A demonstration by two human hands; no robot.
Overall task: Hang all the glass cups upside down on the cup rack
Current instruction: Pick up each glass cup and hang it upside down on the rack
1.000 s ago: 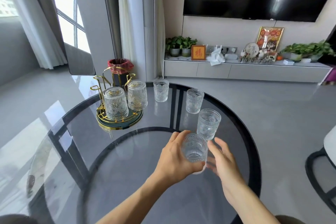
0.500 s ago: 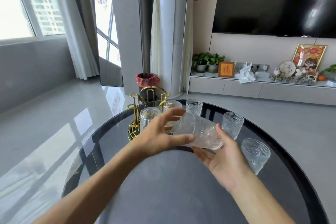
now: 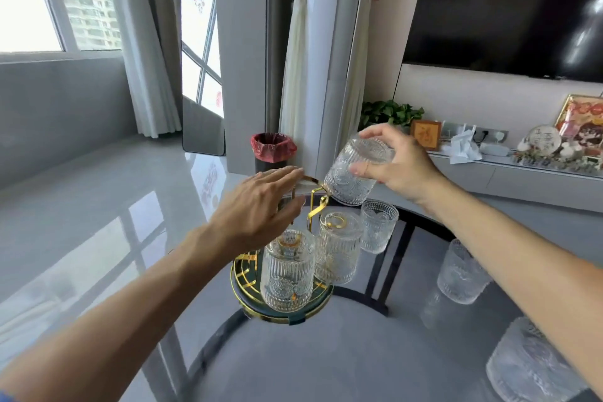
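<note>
A gold wire cup rack (image 3: 251, 274) on a round dark base stands on the glass table. Two ribbed glass cups hang upside down on it: one at the front (image 3: 287, 271), one behind it to the right (image 3: 339, 248). My right hand (image 3: 401, 166) grips a third cup (image 3: 355, 173), tilted mouth-down, just above a gold hook (image 3: 318, 202) of the rack. My left hand (image 3: 257, 209) hovers over the rack's top with fingers spread and holds nothing. Three more cups stand upright on the table: one (image 3: 378, 225) beside the rack, one (image 3: 463, 274) further right, one (image 3: 528, 365) at the lower right.
The round dark glass table (image 3: 326, 352) has a black rim. A bin with a red liner (image 3: 272, 150) stands on the floor behind the rack. A low white cabinet (image 3: 509, 173) with plants and ornaments runs along the far wall under a television.
The cup has passed from both hands into my right hand alone and moved up over the rack, turned mouth-down. My left hand let go and spread above the rack. The view came closer.
</note>
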